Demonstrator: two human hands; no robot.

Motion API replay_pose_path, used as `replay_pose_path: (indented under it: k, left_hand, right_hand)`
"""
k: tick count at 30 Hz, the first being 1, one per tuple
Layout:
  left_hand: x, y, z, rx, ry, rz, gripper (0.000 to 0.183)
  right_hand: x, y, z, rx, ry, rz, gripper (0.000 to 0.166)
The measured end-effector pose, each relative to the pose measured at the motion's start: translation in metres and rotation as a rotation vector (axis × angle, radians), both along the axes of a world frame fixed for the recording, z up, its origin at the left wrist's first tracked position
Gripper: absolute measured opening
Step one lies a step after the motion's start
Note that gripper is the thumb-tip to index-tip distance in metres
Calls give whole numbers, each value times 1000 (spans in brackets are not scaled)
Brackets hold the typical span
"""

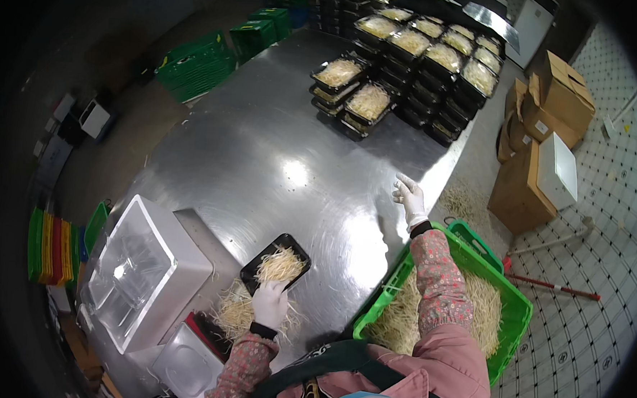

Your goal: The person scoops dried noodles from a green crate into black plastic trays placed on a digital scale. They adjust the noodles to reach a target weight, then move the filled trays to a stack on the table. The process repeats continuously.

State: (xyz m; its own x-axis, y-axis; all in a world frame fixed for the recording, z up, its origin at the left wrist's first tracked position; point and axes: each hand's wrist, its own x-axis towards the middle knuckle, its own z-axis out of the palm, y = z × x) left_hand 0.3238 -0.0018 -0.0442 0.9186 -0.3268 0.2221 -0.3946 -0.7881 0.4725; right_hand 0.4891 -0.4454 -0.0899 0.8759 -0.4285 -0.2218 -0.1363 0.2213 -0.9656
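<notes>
My left hand (270, 303), in a white glove, is at the near edge of a black plastic tray (248, 273) on the steel table. Its fingers are on the pale bean sprouts (281, 264) in that tray; whether they grip any is hidden. Loose sprouts (234, 312) lie on the table beneath and beside this hand. My right hand (409, 195), also gloved, is raised over the table's right edge with its fingers apart and nothing in them. Below that arm, a green plastic crate (512, 322) holds a large heap of sprouts.
Stacked trays of sprouts (445, 57) stand at the table's (218, 145) far end, with smaller stacks (369, 101) before them. A white foam box (184, 278) is at the left, near a digital scale (188, 362). Cardboard boxes (524, 193) are on the floor at right.
</notes>
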Motion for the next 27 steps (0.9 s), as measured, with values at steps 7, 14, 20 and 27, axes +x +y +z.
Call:
replay_pose_path:
  k: [7, 14, 20, 27]
  left_hand:
    - [15, -69, -41, 286, 30, -275, 46]
    - [-36, -120, 24, -294, 95, -573, 77]
    - [-73, -194, 10, 2, 500, -1041, 83]
    - [-81, -276, -63, 652, 606, -1087, 120]
  right_hand:
    - [-280, -95, 80, -265, -59, -363, 38]
    - [-518, -85, 63, -972, 450, -502, 76]
    - [-482, 9, 27, -1061, 609, 309, 113]
    - [-419, 46, -1, -1252, 592, 717, 118]
